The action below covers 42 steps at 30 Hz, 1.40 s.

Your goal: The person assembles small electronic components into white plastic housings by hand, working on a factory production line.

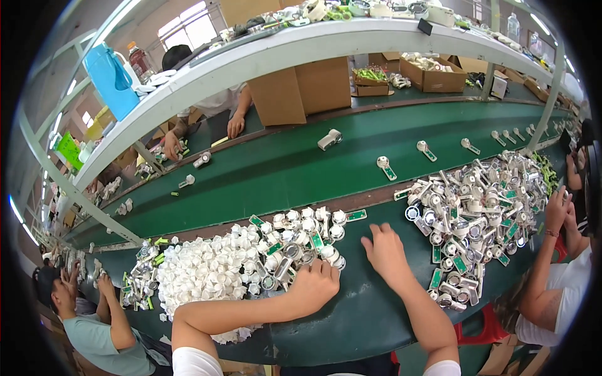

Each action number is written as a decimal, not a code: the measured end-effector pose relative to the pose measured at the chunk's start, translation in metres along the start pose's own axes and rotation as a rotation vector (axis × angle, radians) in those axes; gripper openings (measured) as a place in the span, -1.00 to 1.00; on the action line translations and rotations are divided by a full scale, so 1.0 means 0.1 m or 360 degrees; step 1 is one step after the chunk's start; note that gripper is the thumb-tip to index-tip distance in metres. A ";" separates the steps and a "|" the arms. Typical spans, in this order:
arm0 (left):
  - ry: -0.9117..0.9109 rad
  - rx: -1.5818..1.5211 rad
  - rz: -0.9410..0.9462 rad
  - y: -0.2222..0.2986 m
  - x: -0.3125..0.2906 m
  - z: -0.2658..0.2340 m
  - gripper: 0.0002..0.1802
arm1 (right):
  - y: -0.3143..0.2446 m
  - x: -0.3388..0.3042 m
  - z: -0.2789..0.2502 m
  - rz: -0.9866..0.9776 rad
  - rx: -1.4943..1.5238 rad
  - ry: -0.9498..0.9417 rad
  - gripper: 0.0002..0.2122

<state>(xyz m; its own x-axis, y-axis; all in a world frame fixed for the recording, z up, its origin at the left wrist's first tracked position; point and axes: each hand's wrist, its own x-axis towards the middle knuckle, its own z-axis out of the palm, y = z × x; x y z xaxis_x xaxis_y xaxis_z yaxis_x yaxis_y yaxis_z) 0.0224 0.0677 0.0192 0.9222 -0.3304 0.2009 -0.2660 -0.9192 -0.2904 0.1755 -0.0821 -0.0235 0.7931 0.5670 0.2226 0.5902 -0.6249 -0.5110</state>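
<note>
My left hand (315, 287) is closed, knuckles up, at the right edge of a heap of small white-and-silver assemblies with green circuit boards (316, 240). What its fingers hold, if anything, is hidden beneath them. Further right, my right hand (385, 250) is over the dark green tabletop (364, 307), fingers apart and nothing visible in them. Left of the assemblies lies a big mound of small white plastic caps (204, 269). Another large pile of assemblies with green boards (467, 213) spreads out to the right of my right hand.
Beyond the bench runs a green conveyor belt (269, 169) with spaced-out assemblies (386, 168). A white shelf (263, 59) arches overhead, carrying a blue jug (111, 78). Cardboard boxes (433, 74) stand behind the belt. Co-workers sit left (103, 335), right (552, 282) and across.
</note>
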 end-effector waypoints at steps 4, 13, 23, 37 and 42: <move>-0.0050 0.0071 0.0010 0.18 -0.11 0.13 -0.79 | 0.34 0.79 0.32 -0.0094 -0.0311 0.0438 -0.77; 0.0397 -0.0499 0.0065 0.51 -0.07 0.00 -0.75 | 0.88 1.82 0.62 0.0343 -0.0696 0.0400 -0.82; 0.0631 -0.1418 0.0031 1.15 -0.22 0.36 -0.88 | 1.31 2.17 0.25 0.0382 -0.0719 0.0582 -0.83; 0.0603 -0.1658 0.0020 1.16 -0.23 0.53 -0.88 | 1.95 2.56 -0.11 0.0982 -0.0554 0.0019 -0.54; 0.0558 -0.1637 -0.0002 1.07 -0.29 0.56 -0.87 | 1.60 2.57 0.19 0.0385 -0.0532 0.0049 -0.80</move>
<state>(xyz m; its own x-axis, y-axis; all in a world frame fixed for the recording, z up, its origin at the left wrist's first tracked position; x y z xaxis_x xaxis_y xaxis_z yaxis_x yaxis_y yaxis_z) -0.0167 -0.0089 -0.0697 0.8348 -0.2219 0.5038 -0.5231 -0.6051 0.6002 0.4714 -0.0261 -0.0635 0.9160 0.3692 0.1567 0.3987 -0.8810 -0.2548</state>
